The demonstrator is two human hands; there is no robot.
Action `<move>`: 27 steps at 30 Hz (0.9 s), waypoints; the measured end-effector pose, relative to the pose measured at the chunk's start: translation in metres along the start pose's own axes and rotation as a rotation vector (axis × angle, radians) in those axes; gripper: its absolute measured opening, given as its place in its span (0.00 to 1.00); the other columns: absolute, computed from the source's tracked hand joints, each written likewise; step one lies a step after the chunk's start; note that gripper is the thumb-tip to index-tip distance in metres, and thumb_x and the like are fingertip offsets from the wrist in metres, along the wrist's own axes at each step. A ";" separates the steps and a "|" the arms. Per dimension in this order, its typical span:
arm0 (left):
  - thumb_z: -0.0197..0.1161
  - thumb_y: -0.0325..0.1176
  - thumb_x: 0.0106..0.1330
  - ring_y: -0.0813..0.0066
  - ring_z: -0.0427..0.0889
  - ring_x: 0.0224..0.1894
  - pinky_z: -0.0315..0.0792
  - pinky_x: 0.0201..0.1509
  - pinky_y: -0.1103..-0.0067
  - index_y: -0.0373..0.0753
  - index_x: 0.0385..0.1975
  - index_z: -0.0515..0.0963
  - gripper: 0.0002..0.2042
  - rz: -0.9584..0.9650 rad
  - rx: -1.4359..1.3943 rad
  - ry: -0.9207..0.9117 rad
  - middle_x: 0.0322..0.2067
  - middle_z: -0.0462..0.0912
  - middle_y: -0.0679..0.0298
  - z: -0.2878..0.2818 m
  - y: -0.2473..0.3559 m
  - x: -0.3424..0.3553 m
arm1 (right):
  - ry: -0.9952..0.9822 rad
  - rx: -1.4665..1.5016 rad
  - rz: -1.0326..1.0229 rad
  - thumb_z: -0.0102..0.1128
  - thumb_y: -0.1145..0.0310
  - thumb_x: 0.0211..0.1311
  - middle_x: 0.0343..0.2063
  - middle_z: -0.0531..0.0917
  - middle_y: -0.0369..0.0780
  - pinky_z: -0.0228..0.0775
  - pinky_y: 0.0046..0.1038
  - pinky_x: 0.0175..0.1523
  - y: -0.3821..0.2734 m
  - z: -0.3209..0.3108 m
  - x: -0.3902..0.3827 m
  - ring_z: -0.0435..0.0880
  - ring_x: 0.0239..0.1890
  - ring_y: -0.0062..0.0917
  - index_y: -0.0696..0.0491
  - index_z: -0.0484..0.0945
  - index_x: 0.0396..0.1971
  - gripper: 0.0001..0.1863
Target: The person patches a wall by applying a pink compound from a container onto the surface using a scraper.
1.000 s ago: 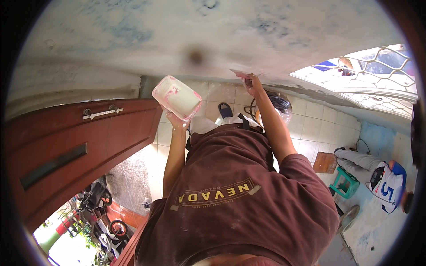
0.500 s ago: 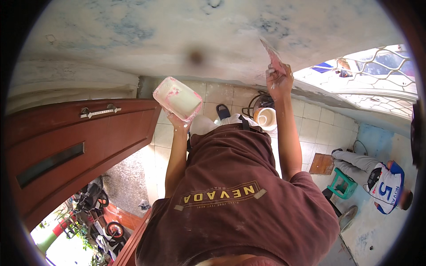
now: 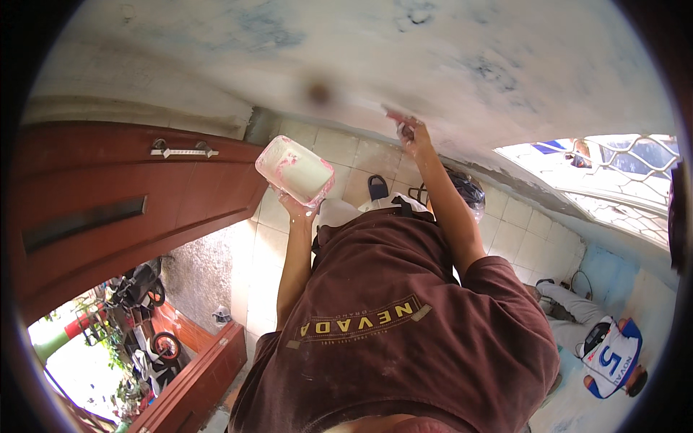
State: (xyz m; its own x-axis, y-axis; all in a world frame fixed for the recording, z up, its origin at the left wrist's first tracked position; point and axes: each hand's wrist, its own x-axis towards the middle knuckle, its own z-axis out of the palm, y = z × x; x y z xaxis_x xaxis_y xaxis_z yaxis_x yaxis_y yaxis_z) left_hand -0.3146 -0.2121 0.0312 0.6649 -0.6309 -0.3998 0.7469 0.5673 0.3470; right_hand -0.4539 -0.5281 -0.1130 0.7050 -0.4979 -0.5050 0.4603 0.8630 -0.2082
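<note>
My left hand (image 3: 297, 206) supports a shallow rectangular tub (image 3: 284, 183) from beneath, its fingers mostly hidden under it. The tub is pale with pink smears on its rim, and off-white paste (image 3: 303, 175) lies inside. Farther right, my right hand (image 3: 413, 137) is closed around a reddish flat spreader (image 3: 397, 115), whose blade points up and left close to the wall. Whitish smears mark the fingers. The wall (image 3: 346, 54) is pale with bluish-grey patches; whether the blade touches it I cannot tell.
A brown wooden door (image 3: 94, 184) stands at the left, with a motorbike (image 3: 137, 285) outside. White grille work (image 3: 613, 169) covers an opening at right. Another person (image 3: 610, 357) is at the lower right. A dark slipper (image 3: 377, 187) and a black plastic-covered object (image 3: 465, 191) are on the tiles.
My right hand with the spreader has moved left and down along the wall. The tub remains in my left hand. The view has shifted, and my right arm now covers the white bucket.
</note>
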 end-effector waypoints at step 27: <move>0.49 0.62 0.71 0.57 0.80 0.58 0.76 0.61 0.53 0.47 0.62 0.70 0.29 -0.110 0.043 -0.089 0.57 0.79 0.63 0.003 -0.028 0.034 | 0.308 -0.218 -0.122 0.53 0.73 0.73 0.50 0.83 0.41 0.79 0.28 0.55 -0.024 -0.038 -0.029 0.82 0.51 0.27 0.50 0.73 0.53 0.12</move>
State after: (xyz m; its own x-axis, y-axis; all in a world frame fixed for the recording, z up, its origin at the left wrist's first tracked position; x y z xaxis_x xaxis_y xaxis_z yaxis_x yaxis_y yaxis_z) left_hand -0.3125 -0.2510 0.0103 0.5754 -0.7339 -0.3610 0.8138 0.4699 0.3419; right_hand -0.5058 -0.5309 -0.1256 0.4424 -0.5773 -0.6863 0.3817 0.8137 -0.4384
